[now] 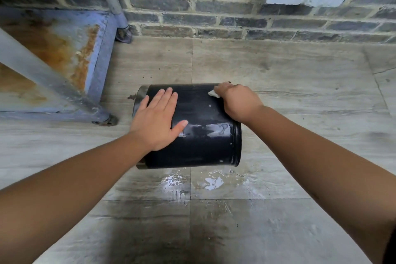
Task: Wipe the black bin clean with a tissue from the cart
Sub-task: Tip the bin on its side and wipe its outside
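Observation:
The black bin (pixel 199 141) lies on its side on the tiled floor, its rim toward the right. My left hand (pixel 157 122) rests flat on the bin's curved wall near its left end, fingers straight. My right hand (pixel 237 100) sits on the bin's upper right part, fingers curled around a white tissue (pixel 214 93) whose corner pokes out against the wall. Pale smears and glare show on the bin's surface.
A rusty blue metal cart (pixel 64 49) with grey legs stands at the left, close to the bin. A brick wall (pixel 235 6) runs across the back. A wet patch (pixel 192 182) shines on the floor tiles just in front of the bin.

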`<state>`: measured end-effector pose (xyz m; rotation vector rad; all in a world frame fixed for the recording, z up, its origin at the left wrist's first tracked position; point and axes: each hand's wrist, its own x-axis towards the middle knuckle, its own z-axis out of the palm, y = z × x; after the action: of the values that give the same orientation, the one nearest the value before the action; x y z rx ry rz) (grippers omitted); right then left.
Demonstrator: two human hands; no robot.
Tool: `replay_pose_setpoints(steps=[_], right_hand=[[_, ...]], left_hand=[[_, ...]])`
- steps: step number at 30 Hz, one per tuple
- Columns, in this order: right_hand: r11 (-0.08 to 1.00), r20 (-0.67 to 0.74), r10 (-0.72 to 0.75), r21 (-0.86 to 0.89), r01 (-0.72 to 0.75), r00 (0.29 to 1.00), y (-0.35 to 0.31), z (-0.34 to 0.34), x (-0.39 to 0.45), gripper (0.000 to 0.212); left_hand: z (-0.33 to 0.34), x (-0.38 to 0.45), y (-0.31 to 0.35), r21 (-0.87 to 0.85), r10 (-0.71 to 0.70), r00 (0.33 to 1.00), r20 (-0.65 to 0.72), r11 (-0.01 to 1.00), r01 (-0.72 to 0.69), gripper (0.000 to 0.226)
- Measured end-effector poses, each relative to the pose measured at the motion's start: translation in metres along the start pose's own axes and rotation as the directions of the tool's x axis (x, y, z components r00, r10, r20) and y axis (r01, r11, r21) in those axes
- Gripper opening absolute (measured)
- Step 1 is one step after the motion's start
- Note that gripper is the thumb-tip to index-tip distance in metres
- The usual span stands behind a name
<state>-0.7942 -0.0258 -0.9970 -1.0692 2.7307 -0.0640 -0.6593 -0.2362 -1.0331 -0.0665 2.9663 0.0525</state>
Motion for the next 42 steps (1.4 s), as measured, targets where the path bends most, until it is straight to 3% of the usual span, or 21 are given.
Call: replay_pose_setpoints(steps=[6,9,14,17,19,20,22,24,27,29,32,34,38,42], right_hand=[[0.985,-0.088,-0.144,-0.105,0.135,0.986,-0.015,0.017,-0.051,0.053],[0.955,-0.143,-0.283,-0.137,0.264,0.948,-0.021,0.032,-0.083,0.061],[0.889,-0.189,-0.455,-0.037,0.457,0.870,-0.027,0.069,-0.127,0.053],[0.852,-0.167,-0.522,-0.052,0.521,0.837,-0.030,0.078,-0.139,0.041],[0.850,-0.198,-0.511,0.026,0.525,0.837,-0.038,0.072,-0.139,0.029],[0.860,-0.246,-0.451,0.135,0.492,0.858,-0.043,0.064,-0.136,0.026],[0.834,-0.340,-0.172,0.449,0.320,0.925,-0.051,0.043,-0.118,0.027],[0.684,-0.287,0.161,0.722,0.103,0.944,-0.049,0.018,-0.088,0.023],[0.513,-0.214,0.469,0.856,-0.067,0.857,-0.030,-0.013,-0.030,0.020],[0.474,-0.183,0.559,0.870,-0.131,0.809,-0.019,-0.025,0.008,0.022],[0.671,-0.156,0.501,0.691,-0.268,0.851,-0.015,-0.017,0.049,0.030],[0.773,-0.095,0.413,0.563,-0.293,0.906,-0.026,-0.002,0.064,0.023],[0.903,0.037,0.265,0.342,-0.261,0.963,-0.056,0.020,0.073,0.024],[0.957,0.121,0.099,0.261,-0.128,0.988,-0.060,0.018,0.066,0.025]], left_hand=[[-0.005,0.017,-0.005,-0.003,-0.015,1.000,0.019,1.000,0.015,0.091],[-0.006,0.019,-0.005,-0.020,-0.013,1.000,0.017,1.000,0.013,0.092],[-0.009,0.022,-0.007,-0.021,0.004,1.000,0.024,1.000,-0.004,0.091],[-0.009,0.020,-0.006,-0.026,0.008,1.000,0.019,1.000,-0.007,0.090],[-0.008,0.016,-0.005,-0.024,0.009,1.000,0.013,1.000,-0.009,0.090],[-0.006,0.013,-0.004,-0.016,0.010,1.000,0.011,1.000,-0.010,0.090],[-0.003,0.004,-0.001,-0.003,0.014,1.000,-0.004,1.000,-0.014,0.089],[0.003,-0.012,0.004,0.015,0.015,0.999,-0.037,1.000,-0.014,0.088],[0.014,-0.038,0.014,0.059,0.031,0.997,-0.066,0.998,-0.027,0.086],[0.020,-0.052,0.018,0.081,0.041,0.996,-0.074,0.996,-0.035,0.087],[0.025,-0.066,0.020,0.091,0.061,0.995,-0.074,0.994,-0.054,0.088],[0.027,-0.071,0.021,0.091,0.076,0.994,-0.072,0.993,-0.070,0.088],[0.028,-0.071,0.019,0.083,0.081,0.994,-0.068,0.994,-0.075,0.089],[0.028,-0.070,0.019,0.076,0.080,0.995,-0.063,0.994,-0.075,0.089]])
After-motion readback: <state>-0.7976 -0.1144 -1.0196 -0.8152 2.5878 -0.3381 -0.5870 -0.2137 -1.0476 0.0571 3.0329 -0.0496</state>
